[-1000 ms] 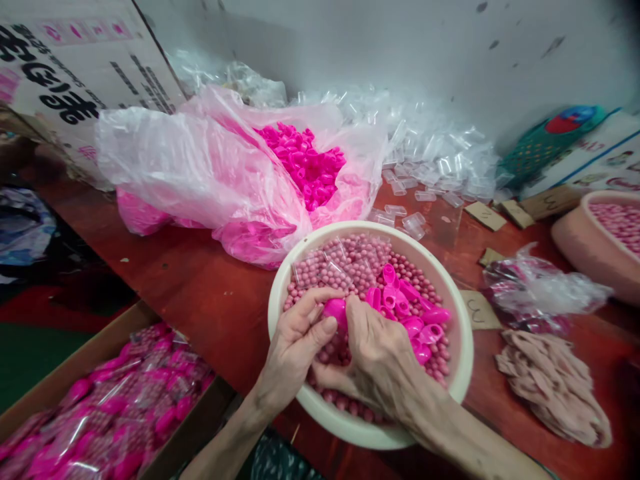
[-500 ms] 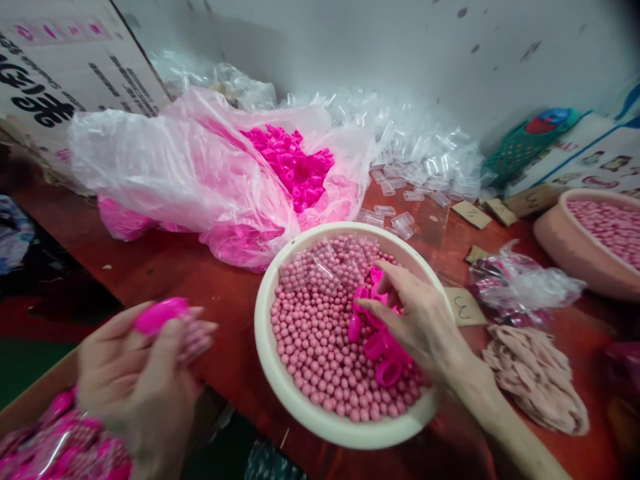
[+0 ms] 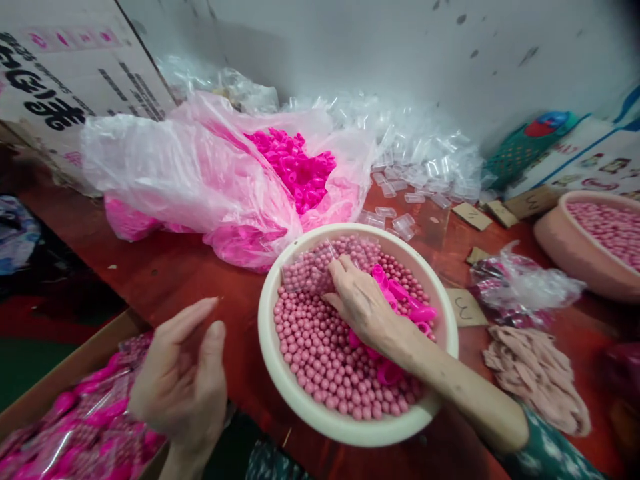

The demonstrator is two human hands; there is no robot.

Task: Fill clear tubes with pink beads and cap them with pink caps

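My left hand [image 3: 183, 380] is empty, thumb and fingers apart, beside the basin and above the edge of a box at lower left. My right hand [image 3: 363, 303] reaches into the cream basin [image 3: 270, 383]. Its thumb and fingers are spread at the clear plastic tubes [image 3: 307, 270] lying on pink beads [image 3: 320, 360]; a firm grip is not visible. Bright pink plastic caps [image 3: 417, 310] lie on the beads, partly hidden under my right hand and wrist.
A cardboard box [image 3: 120, 327] at lower left holds packed pink pieces. Behind the basin stand a plastic bag [image 3: 200, 173] of pink caps and a heap of clear tubes [image 3: 425, 147]. To the right are a crumpled cloth [image 3: 540, 380], a clear bag [image 3: 530, 280] and a second basin [image 3: 560, 227] of beads.
The pink-capped, bead-filled piece has left my left hand, which is now empty. My right hand has moved left from the pink caps to the clear tubes.
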